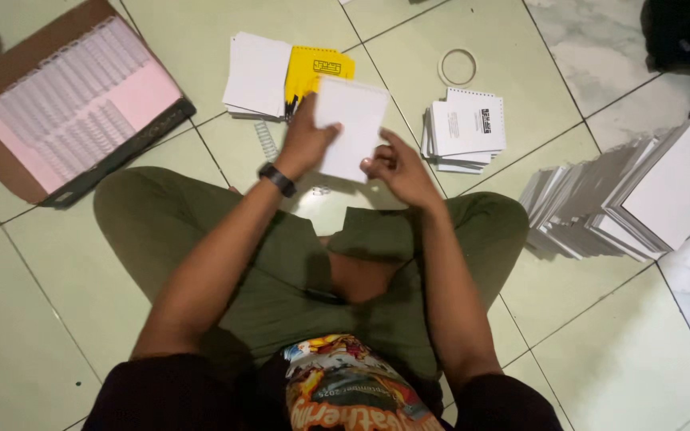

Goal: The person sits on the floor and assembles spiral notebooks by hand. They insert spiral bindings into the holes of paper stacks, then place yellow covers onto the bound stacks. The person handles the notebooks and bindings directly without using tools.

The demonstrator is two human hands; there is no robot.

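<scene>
Crossed legs (281,247) framed the work. Left hand (305,140) gripped a white pad (353,128) by its edge, steadying it; right hand (397,168), fingers curled, pinched its lower corner. Finished notebooks (640,199) lay stacked within reach.

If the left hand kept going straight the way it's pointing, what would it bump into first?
The left hand, holding the white pad, points up and away from the body. Likely the yellow cover on the floor beside the white sheets, though height above the floor is unclear.
</scene>
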